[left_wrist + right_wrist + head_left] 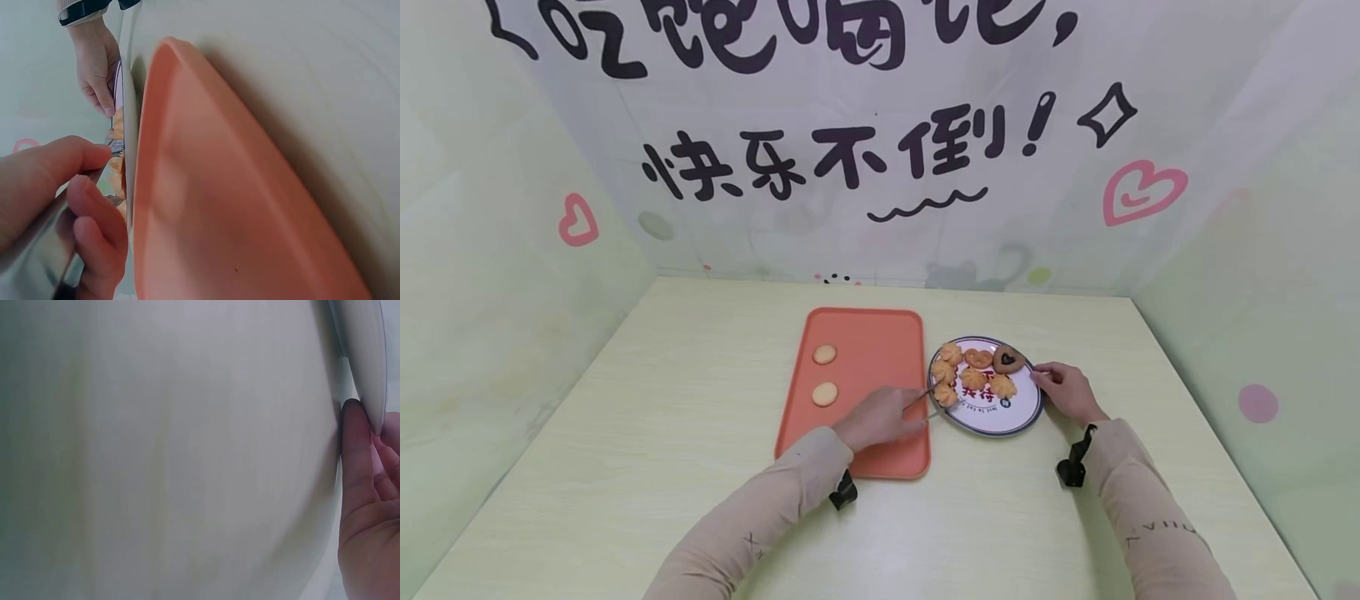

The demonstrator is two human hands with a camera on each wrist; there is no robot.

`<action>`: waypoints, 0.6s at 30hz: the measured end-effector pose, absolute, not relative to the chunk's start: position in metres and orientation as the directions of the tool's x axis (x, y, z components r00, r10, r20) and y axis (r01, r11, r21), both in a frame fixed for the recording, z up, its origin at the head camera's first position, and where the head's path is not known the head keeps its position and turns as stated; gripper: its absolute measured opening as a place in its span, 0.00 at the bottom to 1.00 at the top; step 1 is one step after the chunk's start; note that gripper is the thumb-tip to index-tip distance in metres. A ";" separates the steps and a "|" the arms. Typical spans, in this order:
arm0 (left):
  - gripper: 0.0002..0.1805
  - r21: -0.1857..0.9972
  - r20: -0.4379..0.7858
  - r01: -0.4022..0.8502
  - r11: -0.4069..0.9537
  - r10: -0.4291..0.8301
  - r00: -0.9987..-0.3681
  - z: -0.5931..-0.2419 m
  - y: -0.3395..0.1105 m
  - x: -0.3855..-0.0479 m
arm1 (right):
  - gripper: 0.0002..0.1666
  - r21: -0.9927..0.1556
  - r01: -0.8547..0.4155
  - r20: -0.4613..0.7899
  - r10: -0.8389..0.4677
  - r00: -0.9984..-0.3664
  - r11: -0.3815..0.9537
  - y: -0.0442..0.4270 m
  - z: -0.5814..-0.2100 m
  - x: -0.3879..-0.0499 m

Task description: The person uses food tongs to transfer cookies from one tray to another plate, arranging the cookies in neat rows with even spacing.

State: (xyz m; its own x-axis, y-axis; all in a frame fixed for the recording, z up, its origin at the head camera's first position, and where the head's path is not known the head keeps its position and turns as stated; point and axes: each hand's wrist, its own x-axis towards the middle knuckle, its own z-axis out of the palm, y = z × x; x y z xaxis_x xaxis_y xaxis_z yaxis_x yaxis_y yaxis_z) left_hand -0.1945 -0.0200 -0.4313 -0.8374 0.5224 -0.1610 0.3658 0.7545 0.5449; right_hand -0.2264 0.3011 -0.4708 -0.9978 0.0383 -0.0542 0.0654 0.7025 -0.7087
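Observation:
My left hand (878, 418) grips metal tongs (47, 250), reaching over the right edge of the orange tray (880, 333). The tips of the tongs are at a swirl cookie (946, 395) on the left side of the round plate (1022, 407); whether they pinch it I cannot tell. Several more swirl cookies (973, 378), a pretzel-shaped cookie (977, 358) and a brown cookie with a dark heart (1008, 360) lie on the plate. At the plate's right rim my right hand (1070, 392) pinches the edge, its fingertip under the rim in the right wrist view.
Two pale round cookies, an upper one (824, 355) and a lower one (824, 394), lie on the tray's left part. The tray stands left of the plate on a pale table (685, 400). Printed cloth walls (880, 242) enclose the table's back and sides.

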 end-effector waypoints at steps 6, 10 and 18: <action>0.30 0.586 -0.192 0.316 0.746 0.507 -0.840 -0.429 -0.021 -0.195 | 0.23 -0.713 0.059 -0.050 0.034 -0.998 0.698 0.301 -0.470 -0.226; 0.30 0.608 -0.208 0.289 0.740 0.499 -0.841 -0.427 -0.022 -0.194 | 0.23 -0.714 0.056 -0.047 0.032 -0.998 0.698 0.301 -0.470 -0.226; 0.30 0.627 -0.213 0.274 0.729 0.498 -0.840 -0.425 -0.025 -0.192 | 0.24 -0.714 0.062 -0.052 0.036 -0.998 0.697 0.301 -0.470 -0.226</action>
State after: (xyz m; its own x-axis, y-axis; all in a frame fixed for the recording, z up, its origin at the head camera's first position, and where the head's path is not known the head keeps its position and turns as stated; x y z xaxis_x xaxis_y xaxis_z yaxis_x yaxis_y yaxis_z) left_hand -0.1919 -0.0246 -0.4252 -0.8404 0.4985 -0.2127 0.2737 0.7291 0.6274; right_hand -0.2259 0.3009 -0.4705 -0.9980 0.0358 -0.0518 0.0621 0.6971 -0.7142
